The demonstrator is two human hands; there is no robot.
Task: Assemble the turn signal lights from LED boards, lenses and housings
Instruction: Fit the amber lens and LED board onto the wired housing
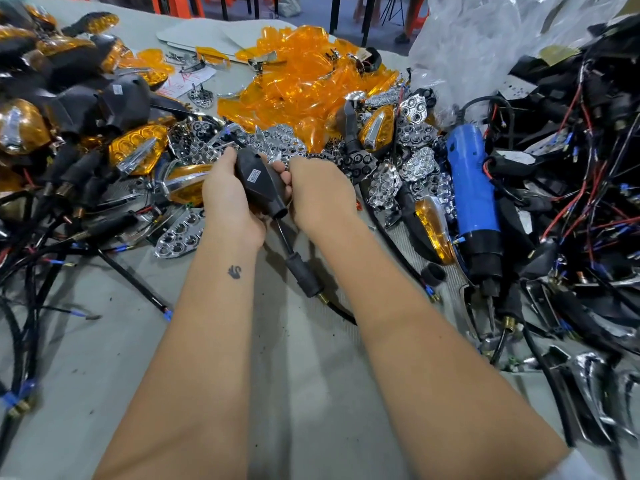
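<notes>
- Head view: the person is working one black housing [259,183] right now, mid-table. The left hand [230,199] is curling round its body, and the right hand [320,192] is gripping it from the other side, fingertips tucked behind, so what they're doing at the front is hidden.
- Progress-wise, I'd say they're partway through a big batch. Finished lights [135,147] with amber faces are piling up on the far left, but there's still a heap of loose orange lenses [294,81] far centre and scattered chrome reflectors [384,181] just right of the hands.
- The housing is looking like matte black plastic, teardrop shaped, with a small label and a rubbery stem [301,268] trailing toward the near side.
- Lenses are glossy, see-through orange; reflectors are mirror-shiny with honeycomb cups.
- A blue electric screwdriver [472,188] is lying to the right, beside a tangle of black and red wires [571,202].
- It's all sitting on a dull grey table [104,341].
</notes>
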